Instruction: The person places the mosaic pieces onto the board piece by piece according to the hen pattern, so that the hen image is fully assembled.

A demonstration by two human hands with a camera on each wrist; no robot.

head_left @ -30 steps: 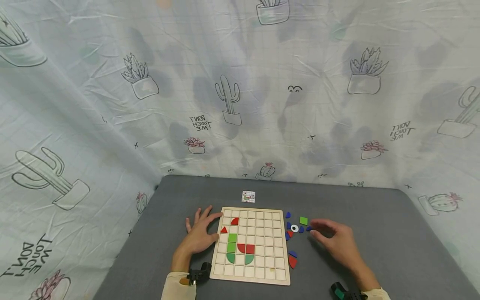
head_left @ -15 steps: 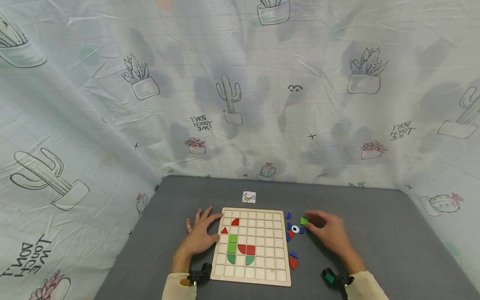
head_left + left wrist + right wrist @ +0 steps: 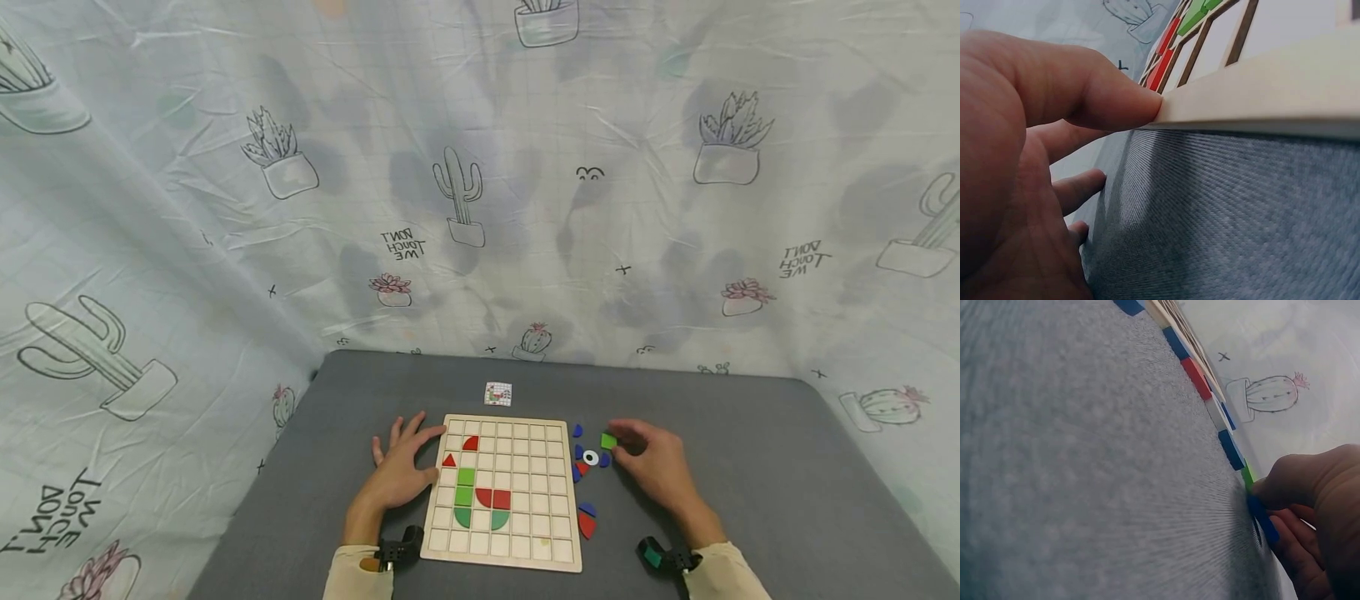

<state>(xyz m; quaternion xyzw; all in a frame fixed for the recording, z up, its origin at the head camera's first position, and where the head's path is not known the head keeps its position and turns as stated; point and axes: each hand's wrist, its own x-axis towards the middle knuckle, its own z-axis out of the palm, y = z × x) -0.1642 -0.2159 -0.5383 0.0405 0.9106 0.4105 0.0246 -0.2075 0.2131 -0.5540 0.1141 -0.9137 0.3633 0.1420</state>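
My left hand (image 3: pixel 397 471) lies at the left edge of a wooden grid board (image 3: pixel 540 560), fingers spread. Its thumb tip touches the board's side in the left wrist view. Set in the grid are a red triangle (image 3: pixel 448 460), two green squares, a red square (image 3: pixel 501 500) and several red and green quarter circles. Right of the board my right hand (image 3: pixel 656 458) pinches a small blue piece (image 3: pixel 1263 519) between thumb and fingers, low over the table. In the head view the fingers hide that piece. A loose green square (image 3: pixel 608 442) lies right at these fingertips.
Between board and right hand lie a white ring-shaped piece (image 3: pixel 591 458), several blue pieces and a red one (image 3: pixel 587 525). A small pattern card (image 3: pixel 498 394) lies beyond the board on the grey table (image 3: pixel 420 379). A cactus-print curtain (image 3: pixel 525 250) hangs behind.
My right hand has moved a little left and away from me to the green square, taking up the blue piece that lay near its fingertips. The left hand has stayed still.
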